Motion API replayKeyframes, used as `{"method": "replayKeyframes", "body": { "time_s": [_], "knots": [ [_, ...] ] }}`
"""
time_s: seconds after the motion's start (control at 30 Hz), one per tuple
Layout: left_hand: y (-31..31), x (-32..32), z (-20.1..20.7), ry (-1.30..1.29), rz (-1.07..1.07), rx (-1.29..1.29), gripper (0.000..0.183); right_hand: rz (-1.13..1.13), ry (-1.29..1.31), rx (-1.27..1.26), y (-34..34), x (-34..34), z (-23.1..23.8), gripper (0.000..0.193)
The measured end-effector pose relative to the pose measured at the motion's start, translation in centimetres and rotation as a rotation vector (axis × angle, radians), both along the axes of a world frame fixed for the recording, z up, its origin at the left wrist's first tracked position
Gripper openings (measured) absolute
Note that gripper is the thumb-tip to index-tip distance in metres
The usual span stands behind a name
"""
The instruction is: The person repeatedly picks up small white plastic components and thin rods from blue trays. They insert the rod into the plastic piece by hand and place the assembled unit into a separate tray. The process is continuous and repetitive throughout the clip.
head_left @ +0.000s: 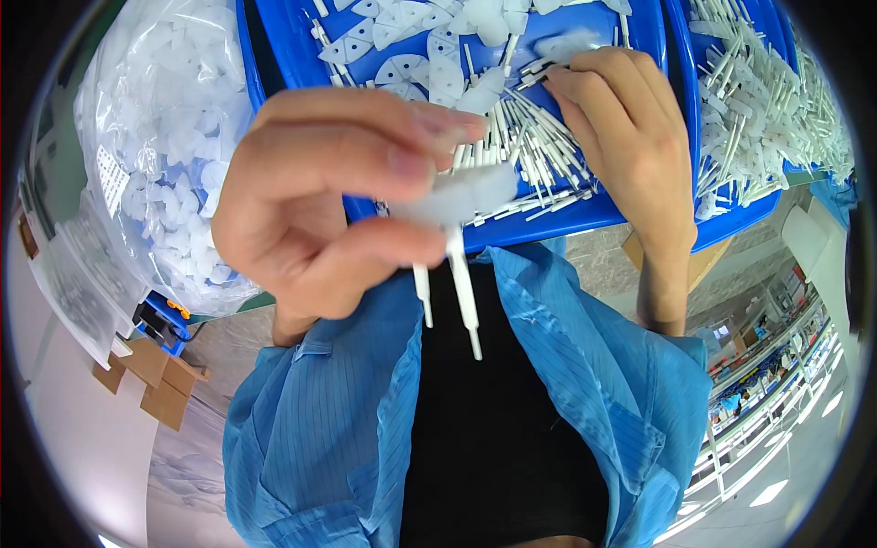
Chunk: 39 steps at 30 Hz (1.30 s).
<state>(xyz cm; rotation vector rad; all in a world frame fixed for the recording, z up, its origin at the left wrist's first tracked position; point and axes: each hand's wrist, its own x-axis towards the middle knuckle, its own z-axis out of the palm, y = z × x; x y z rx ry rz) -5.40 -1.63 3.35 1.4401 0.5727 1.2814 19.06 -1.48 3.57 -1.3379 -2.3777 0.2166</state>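
Left hand [320,192] nearest the lens, centre-left of frame: thumb and fingers pinching a translucent white piece [470,192], mid-frame. Two white rods [464,288] hang below it, long axes running down the frame, the longer one leaning slightly to lower right.

Right hand [630,119] upper right, over the blue tray [585,216]; fingers bent and drawn together, tips down at the loose white rods [544,151]. Cannot tell whether they pinch one.

Key relation: loose rods lie between the hands, most running upper left to lower right, fanned at their lower ends. Right hand is the nearer, at the heap's upper edge. Held piece sits lower left of the right fingertips, well apart from them.

Fan-shaped plates [402,68] at the top of frame, some cut off by its edge.

Hard to make out: held piece blurred, its left part behind the fingers; rod tops partly covered by the thumb, so the joint is uncertain. Another pale piece [566,44], just beyond the right fingertips, is also smeared.
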Motion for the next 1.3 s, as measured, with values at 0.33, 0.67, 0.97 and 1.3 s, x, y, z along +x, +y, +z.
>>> {"method": "replayKeyframes", "body": {
  "time_s": [0.33,0.67,0.97,1.3],
  "knots": [
    [-1.2,1.5,0.2,0.072,0.261,-0.321,0.027,0.0,-0.179,-0.009,-0.9,0.0,1.0,0.027],
    [-1.3,1.9,0.6,0.074,0.308,-0.381,0.028,-0.127,0.682,-0.571,-4.3,-5.4,4.0,0.024],
    [-1.3,1.5,0.6,0.048,0.272,-0.358,0.023,-0.198,0.512,-0.248,-4.0,-6.1,3.5,0.008],
    [-0.9,1.6,0.3,0.065,0.198,-0.263,0.022,-0.292,0.544,-0.38,-4.4,-6.7,3.4,0.003]
  ]
}}
